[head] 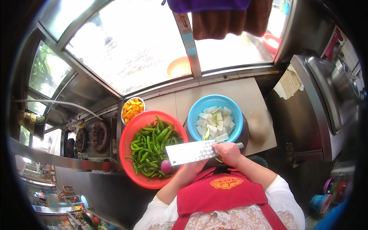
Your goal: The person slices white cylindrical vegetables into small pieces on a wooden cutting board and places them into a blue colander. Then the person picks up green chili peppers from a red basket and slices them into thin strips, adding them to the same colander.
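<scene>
My right hand (229,153) grips a wide-bladed cleaver (191,152) by its handle, the blade pointing left. Behind and below the blade is my left hand (196,168), its fingers mostly hidden. The blade overlaps the rim of a red plastic basket (128,126) holding green peppers (146,145) and a purple onion (166,166). Beyond the cleaver, a light-blue colander (240,115) contains pale, translucent cut vegetable pieces (212,130) and a few green bits. The colander stands over a dark round board (245,132), partly covered.
A white bowl (144,101) of orange chunks stands behind the red basket. A pale rounded object (259,125) lies right of the colander. Stove burners (99,136) are at left, a steel cabinet (304,115) at right. Cloths (230,24) hang above by the window.
</scene>
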Demonstrator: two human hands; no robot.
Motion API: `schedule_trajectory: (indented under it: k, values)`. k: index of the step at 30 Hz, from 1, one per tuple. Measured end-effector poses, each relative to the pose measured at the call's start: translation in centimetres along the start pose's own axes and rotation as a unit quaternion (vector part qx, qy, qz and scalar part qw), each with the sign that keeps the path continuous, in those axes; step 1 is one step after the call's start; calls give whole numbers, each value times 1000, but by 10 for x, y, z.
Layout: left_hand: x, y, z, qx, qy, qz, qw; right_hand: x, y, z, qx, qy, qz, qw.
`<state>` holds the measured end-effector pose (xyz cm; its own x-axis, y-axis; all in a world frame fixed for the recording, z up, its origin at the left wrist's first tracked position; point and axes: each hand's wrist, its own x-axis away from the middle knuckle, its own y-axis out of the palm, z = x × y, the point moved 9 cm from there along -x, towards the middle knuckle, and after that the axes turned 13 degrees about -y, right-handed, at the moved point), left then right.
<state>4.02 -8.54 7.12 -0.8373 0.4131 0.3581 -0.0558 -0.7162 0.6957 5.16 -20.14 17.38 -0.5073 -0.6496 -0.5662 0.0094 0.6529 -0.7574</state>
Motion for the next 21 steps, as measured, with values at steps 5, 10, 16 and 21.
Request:
schedule_trajectory:
  k: [5, 10, 16, 21]
  values:
    - [2, -11, -14, 128, -32, 42, 990, 4, 7, 4, -12, 11, -21, 1000]
    - [18, 0, -1, 174, -92, 63, 978, 19, 9, 43, 29, 85, 11, 996]
    - [21, -9, -7, 187, -117, 93, 971, 36, 6, 71, 50, 233, -56, 970]
    - [19, 0, -5, 172, -102, 74, 977, 10, -5, 14, -12, 42, 38, 998]
